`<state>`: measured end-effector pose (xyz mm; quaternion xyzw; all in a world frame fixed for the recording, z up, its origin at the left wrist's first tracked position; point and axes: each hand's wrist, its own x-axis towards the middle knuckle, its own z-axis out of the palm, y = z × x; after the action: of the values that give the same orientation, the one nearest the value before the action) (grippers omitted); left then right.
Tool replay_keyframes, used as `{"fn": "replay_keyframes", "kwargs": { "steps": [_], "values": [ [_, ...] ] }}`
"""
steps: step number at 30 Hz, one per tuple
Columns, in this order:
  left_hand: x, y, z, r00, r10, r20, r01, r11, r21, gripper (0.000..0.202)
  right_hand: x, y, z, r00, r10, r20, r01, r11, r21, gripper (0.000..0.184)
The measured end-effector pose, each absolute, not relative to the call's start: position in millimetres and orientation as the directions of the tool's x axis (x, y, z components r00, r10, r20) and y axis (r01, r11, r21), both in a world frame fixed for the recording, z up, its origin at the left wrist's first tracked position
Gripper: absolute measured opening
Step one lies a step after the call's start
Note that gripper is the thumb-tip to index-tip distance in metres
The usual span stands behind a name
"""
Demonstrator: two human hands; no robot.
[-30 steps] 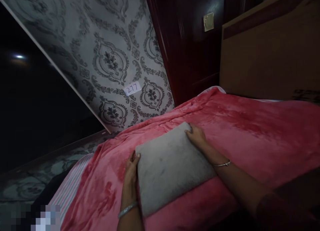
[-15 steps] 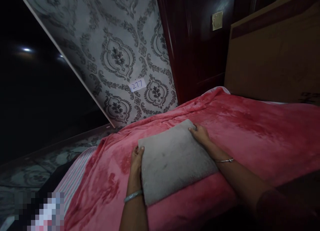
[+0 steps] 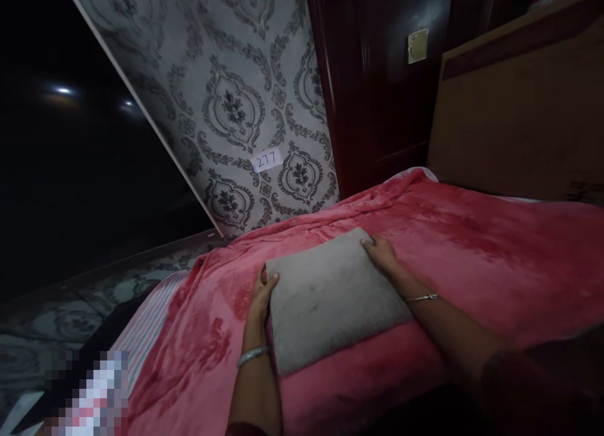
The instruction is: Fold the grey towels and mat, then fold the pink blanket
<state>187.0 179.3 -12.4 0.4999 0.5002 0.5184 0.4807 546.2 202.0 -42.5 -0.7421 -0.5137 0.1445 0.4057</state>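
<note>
A flat, roughly rectangular grey plush cloth (image 3: 330,301) lies over the pink blanket in front of me. Whether it is folded or has a filling I cannot tell. My left hand (image 3: 260,294) grips its left edge near the far corner, thumb on top and the other fingers partly hidden behind. At the far right corner, my right hand (image 3: 380,252) pinches the edge between thumb and fingers. The near edge hangs between my forearms, and small dark marks show on its upper face.
A red and pink blanket (image 3: 472,266) covers the bed, with a striped sheet (image 3: 155,316) at the left. Beyond stand patterned wallpaper with a paper label (image 3: 267,160) reading 277, a dark red wooden panel (image 3: 377,96) and a large cardboard box (image 3: 514,121). A dark glossy screen (image 3: 94,153) is at left.
The camera view has shifted slightly, moving the scene right. The grey plush cloth looks a little flatter, its near edge higher in the picture. Both hands keep their hold.
</note>
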Motion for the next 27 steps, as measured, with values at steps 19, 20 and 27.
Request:
{"fn": "replay_keyframes", "kwargs": {
  "steps": [19,20,27],
  "values": [
    [196,180,18,-0.122,0.986,0.113,0.074,-0.105,0.992,0.074,564,131,8,0.078,0.995,-0.058,0.165,-0.07,-0.984,0.039],
    [195,180,24,-0.115,0.985,0.13,0.073,-0.122,0.99,0.074,565,129,15,0.077,0.995,-0.06,0.154,-0.071,-0.986,0.04],
    [195,182,26,-0.138,0.979,0.152,0.246,-0.115,0.962,0.067,569,110,-3,0.087,0.99,-0.109,0.161,-0.122,-0.979,0.041]
  ]
}}
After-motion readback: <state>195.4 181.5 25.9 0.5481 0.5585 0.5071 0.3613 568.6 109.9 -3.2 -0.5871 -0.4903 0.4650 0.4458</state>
